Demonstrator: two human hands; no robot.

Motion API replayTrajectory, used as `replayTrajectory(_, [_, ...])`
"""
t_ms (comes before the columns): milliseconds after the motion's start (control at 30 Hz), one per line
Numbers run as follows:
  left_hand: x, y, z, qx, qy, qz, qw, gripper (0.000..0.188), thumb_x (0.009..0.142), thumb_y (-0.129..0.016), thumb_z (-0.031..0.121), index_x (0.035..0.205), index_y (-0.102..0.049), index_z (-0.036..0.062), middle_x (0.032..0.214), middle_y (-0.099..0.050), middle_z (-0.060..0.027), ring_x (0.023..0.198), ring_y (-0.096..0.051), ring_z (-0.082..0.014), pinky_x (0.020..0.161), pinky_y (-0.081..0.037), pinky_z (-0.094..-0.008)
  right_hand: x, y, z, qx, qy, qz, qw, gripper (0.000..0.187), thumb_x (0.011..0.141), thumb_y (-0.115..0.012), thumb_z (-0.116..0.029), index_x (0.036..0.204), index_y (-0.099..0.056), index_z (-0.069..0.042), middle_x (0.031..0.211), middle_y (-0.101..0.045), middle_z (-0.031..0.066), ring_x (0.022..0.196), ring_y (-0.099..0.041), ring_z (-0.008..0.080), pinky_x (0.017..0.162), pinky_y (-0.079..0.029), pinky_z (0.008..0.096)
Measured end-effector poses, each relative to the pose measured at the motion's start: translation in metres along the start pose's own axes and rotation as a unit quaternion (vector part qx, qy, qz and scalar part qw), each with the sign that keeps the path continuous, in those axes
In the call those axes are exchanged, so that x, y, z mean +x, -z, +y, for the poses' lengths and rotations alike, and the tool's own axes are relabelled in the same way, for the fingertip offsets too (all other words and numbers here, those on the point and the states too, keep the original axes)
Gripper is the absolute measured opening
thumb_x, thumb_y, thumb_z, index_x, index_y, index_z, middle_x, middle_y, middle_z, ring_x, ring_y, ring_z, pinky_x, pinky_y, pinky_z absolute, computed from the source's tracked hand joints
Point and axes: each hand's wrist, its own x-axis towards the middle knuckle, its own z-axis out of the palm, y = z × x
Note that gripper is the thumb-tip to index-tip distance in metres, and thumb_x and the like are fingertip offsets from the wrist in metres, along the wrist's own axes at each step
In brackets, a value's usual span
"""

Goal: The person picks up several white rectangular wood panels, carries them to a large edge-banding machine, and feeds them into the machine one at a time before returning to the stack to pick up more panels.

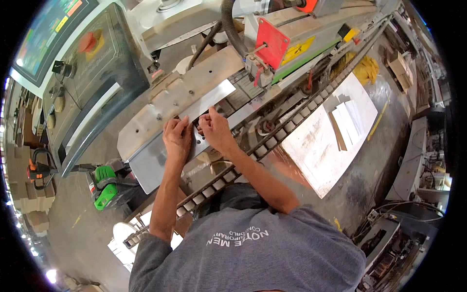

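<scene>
Both forearms reached forward from the grey sleeves, bare to above the elbows. The left hand lay palm down, fingers curled, on the metal plate. The right hand pressed its fingertips on that plate, just beside the left.

A workshop: big machine, control panel, roller conveyor.

Bright even workshop light; mild glare on metal; strong fisheye edge bending.
</scene>
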Motion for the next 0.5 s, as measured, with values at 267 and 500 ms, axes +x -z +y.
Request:
replayTrajectory(267, [0.028,-0.042,0.028,-0.019,-0.013,-0.008,1.000,0.020,0.080,-0.075,0.007,0.099,-0.073,0.0056,0.083,-0.062,-0.0121,0.081,-0.059,-0.0327,0.072,-0.050,-0.0418,0.029,0.038,0.016,-0.036,0.030,0.083,0.995,0.020,0.095,-0.054,-0.011,0.088,-0.045,0.004,0.076,-0.065,0.0152,0.062,-0.066,0.0184,0.057,-0.051,0.0314])
replayTrajectory(500, [0.060,-0.092,0.048,0.026,-0.059,-0.039,0.997,0.019,0.082,-0.075,0.013,0.100,-0.076,0.0081,0.080,-0.063,-0.0108,0.078,-0.058,-0.0307,0.073,-0.048,-0.0408,0.041,0.094,0.005,-0.055,0.030,0.090,0.994,0.041,0.094,-0.053,-0.012,0.120,-0.044,0.018,0.081,-0.063,0.0257,0.075,-0.063,0.0437,0.066,-0.050,0.0469])
